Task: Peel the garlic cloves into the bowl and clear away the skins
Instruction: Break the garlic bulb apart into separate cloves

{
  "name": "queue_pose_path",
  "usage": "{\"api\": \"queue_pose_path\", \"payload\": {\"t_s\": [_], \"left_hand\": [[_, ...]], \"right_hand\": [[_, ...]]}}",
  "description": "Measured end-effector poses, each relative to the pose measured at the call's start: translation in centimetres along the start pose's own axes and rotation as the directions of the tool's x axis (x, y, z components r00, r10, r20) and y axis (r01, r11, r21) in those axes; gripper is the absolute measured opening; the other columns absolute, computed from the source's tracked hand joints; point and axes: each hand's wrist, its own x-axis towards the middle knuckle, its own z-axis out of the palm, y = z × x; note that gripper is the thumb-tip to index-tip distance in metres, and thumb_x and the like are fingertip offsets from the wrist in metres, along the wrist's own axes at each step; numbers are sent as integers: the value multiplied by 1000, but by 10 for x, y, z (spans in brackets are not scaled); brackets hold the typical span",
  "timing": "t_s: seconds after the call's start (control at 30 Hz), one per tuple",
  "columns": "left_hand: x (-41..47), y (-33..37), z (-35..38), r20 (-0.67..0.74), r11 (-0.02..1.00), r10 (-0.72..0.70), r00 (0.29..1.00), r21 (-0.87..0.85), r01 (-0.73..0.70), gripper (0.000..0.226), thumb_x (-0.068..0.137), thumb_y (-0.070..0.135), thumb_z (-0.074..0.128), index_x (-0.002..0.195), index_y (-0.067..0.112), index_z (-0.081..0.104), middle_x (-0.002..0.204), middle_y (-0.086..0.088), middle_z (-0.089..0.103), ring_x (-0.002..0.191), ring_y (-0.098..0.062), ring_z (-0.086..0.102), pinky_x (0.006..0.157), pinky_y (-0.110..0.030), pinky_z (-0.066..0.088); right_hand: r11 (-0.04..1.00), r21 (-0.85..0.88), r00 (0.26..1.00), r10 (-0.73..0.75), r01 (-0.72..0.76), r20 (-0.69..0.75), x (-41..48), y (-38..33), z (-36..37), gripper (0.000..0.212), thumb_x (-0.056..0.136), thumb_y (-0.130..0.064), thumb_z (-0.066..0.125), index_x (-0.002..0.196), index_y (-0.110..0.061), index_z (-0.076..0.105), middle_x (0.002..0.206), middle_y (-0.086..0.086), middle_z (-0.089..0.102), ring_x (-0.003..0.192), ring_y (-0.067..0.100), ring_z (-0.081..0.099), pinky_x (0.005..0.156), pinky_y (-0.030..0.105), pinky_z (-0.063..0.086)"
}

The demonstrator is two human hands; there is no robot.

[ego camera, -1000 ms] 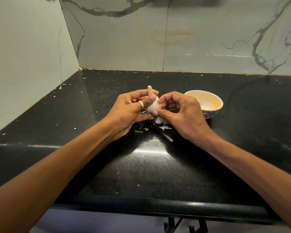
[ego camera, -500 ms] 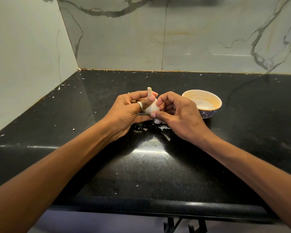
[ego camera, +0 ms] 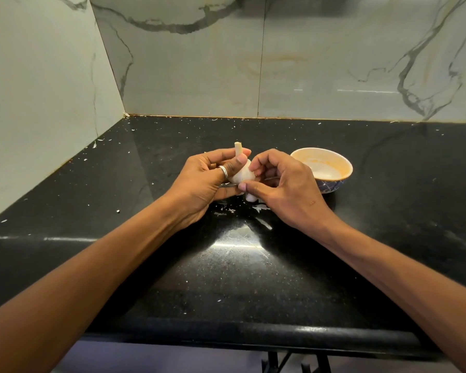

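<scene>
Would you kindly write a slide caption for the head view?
Left hand holds a garlic bulb while right hand pinches it, beside the bowl.

Both forearms reach forward and converge, the left hand (ego camera: 205,181) gripping the garlic (ego camera: 241,175), the right hand (ego camera: 283,189) pinching it with curled fingers.

Black speckled countertop (ego camera: 253,281) is gleaming under a bright glare, grey-veined marble wall tiles (ego camera: 320,63) standing behind and left.
</scene>
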Motion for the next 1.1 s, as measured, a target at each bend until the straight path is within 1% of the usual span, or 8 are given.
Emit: {"api": "queue_pose_path", "payload": {"t_s": [0.13,0.43,0.53,0.6,0.67,0.83,0.97,1.1], "left_hand": [[0,-1,-1,11,999,6,1000,38,-6,21,90,16,69,110,12,73,93,-5,76,89,-18,73,77,-34,63],[-1,1,-4,108,998,-38,993,60,32,37,83,23,69,119,16,71,110,-10,75,99,-19,71,81,-32,62],[-1,1,-8,170,996,-72,983,63,62,38,87,20,65,125,18,67,120,-14,71,105,-22,70,85,-32,61],[0,2,-8,187,996,-76,979,61,66,35,94,15,60,128,16,65,121,-13,71,105,-21,70,85,-32,61],[0,1,-8,173,997,-67,983,53,59,31,98,9,56,128,14,64,118,-14,72,104,-21,71,85,-32,61],[0,0,-6,119,996,-19,993,94,8,24,98,7,58,119,13,68,110,-14,73,98,-21,71,83,-33,62],[-1,0,-5,107,996,-11,994,93,1,22,98,7,59,115,13,70,104,-11,74,95,-20,72,80,-32,62],[-1,-1,-5,123,995,-9,992,96,-3,22,97,8,59,116,12,70,105,-10,74,97,-21,72,81,-33,61]], "right_hand": [[999,-50,1000,-16,15,-19,-1,-1,-1,29,76,-15,90,94,-13,67,93,3,66,84,24,70,74,46,60],[997,-73,1000,-23,24,10,-2,-1,-3,31,76,-17,90,91,-16,62,90,4,63,82,27,68,71,50,57],[997,-74,1000,-19,19,2,-3,-2,-6,29,77,-16,89,92,-15,65,89,0,63,82,25,68,73,49,57],[998,-68,1000,-6,5,-8,-3,-2,-8,28,77,-15,89,93,-16,67,89,-3,63,84,22,68,76,48,58],[998,-59,1000,13,-14,-19,-3,-3,-8,25,78,-13,88,95,-16,70,91,-4,64,86,19,69,79,43,59],[994,-103,999,17,-20,-31,-2,-4,-7,20,81,-11,86,96,-12,72,95,1,67,87,14,68,78,21,55],[993,-114,1000,12,-14,-17,-1,-4,-7,20,81,-14,85,95,-13,71,94,1,67,87,14,68,79,26,55],[998,-48,999,49,-49,8,2,-4,-8,14,86,-16,83,90,-15,69,92,4,67,76,17,73,74,32,60]]}}
